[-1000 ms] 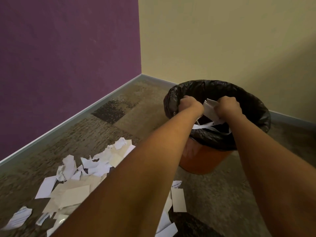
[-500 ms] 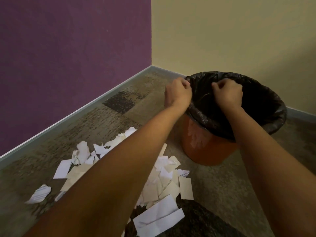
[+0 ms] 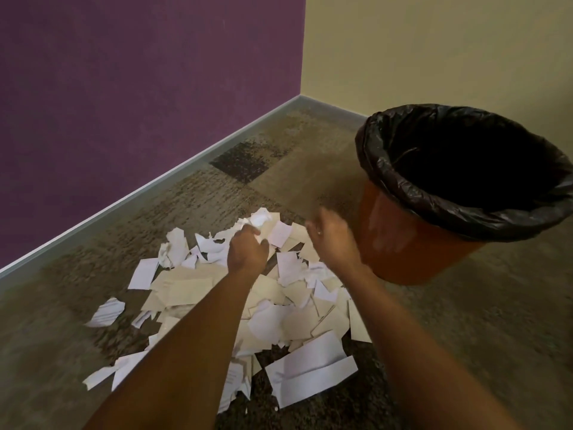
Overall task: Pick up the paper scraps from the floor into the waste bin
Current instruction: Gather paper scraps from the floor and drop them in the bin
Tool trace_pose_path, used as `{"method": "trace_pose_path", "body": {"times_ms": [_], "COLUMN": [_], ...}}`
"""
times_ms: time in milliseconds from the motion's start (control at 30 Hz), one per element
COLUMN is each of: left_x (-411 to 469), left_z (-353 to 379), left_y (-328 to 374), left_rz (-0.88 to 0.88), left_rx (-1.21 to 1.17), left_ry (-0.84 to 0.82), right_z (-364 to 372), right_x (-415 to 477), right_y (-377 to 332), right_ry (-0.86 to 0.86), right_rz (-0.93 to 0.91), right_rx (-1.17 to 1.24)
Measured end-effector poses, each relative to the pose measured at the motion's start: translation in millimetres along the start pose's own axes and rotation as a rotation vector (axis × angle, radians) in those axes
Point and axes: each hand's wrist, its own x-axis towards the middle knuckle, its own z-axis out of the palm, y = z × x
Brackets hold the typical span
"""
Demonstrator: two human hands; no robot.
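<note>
A heap of white and cream paper scraps (image 3: 279, 305) lies on the carpet, left of the waste bin. The waste bin (image 3: 412, 243) is orange with a black liner (image 3: 387, 169) folded over its rim, and its inside is dark. My left hand (image 3: 248, 251) hangs low over the far part of the heap, fingers bent down against a crumpled white scrap (image 3: 260, 219), lifting nothing. My right hand (image 3: 333, 242) is blurred, just beside the bin's left wall, its fingers apart and empty above the scraps.
A purple wall (image 3: 139, 103) with a pale baseboard (image 3: 155, 187) runs along the left. A cream wall (image 3: 434, 48) stands behind the bin. Patterned carpet (image 3: 496, 321) spreads to the right of the heap and bin.
Both hands left the bin's rim and came down to the left over the heap of scraps. The paper they held a second ago is no longer in them.
</note>
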Motion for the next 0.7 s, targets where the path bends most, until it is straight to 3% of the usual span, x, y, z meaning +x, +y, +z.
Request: {"method": "trace_pose_path", "body": {"times_ms": [167, 267, 400, 500, 700], "left_x": [-5.2, -9.6, -11.1, -6.4, 0.0], "left_z": [24.2, 37.9, 46.3, 48.7, 45.5], "left_y": [-50.0, -63.1, -62.8, -66.8, -72.5], "left_rz": [-0.108, -0.103, -0.097, -0.094, -0.141], "left_rx": [0.205, 0.338, 0.531, 0.543, 0.23], "left_ry": [-0.257, -0.386, -0.336, -0.294, -0.343], "right_z": [60.8, 75.2, 85.3, 92.4, 97.6], "right_x": [-35.0, -42.9, -42.5, -42.4, -40.1], "right_y": [41.1, 44.2, 39.7, 39.4, 37.3], "right_ry": [-0.529, -0.676, -0.702, -0.692, -0.652], "right_rz": [0.169, 0.151, 0.086, 0.076, 0.04], "right_rx": [-0.074, -0.199, -0.349, -0.4, -0.454]}}
